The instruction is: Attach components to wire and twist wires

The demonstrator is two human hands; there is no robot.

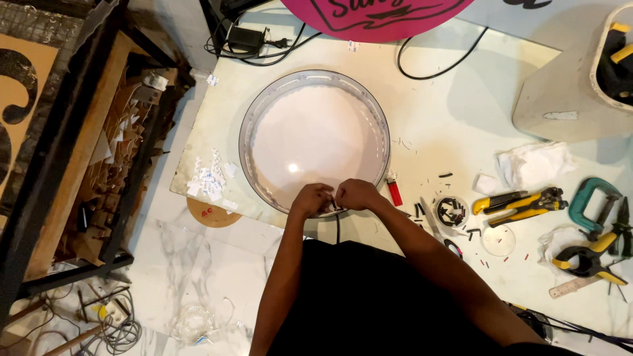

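Both hands meet at the near rim of a round tray [314,138], a shallow clear-walled disc with a white face, lying flat on the table [448,118] in the middle of the frame. The left hand [312,199] and right hand [357,194] are knuckle to knuckle, fingers curled in and pressed together on something small and dark right at the rim, where a black wire [337,227] runs down toward the body. What exactly each grip pinches cannot be told; the fingertips are tucked under the knuckles. Work this fine probably goes best with both wrists braced on the table edge, the wire kept slack, and the tray not dragged sideways. Just right of the hands lies a red lighter [394,191], then a small dish [452,211] of black bits with more bits scattered around it. Farther right are yellow-handled pliers [521,203], a teal clamp [593,201] and a white rag [535,163]. A pink round sign [376,16] is cut off at the top edge, and a white bucket [610,56] at the upper right corner. Paper scraps [210,178] at the table's left edge are too small to make out.
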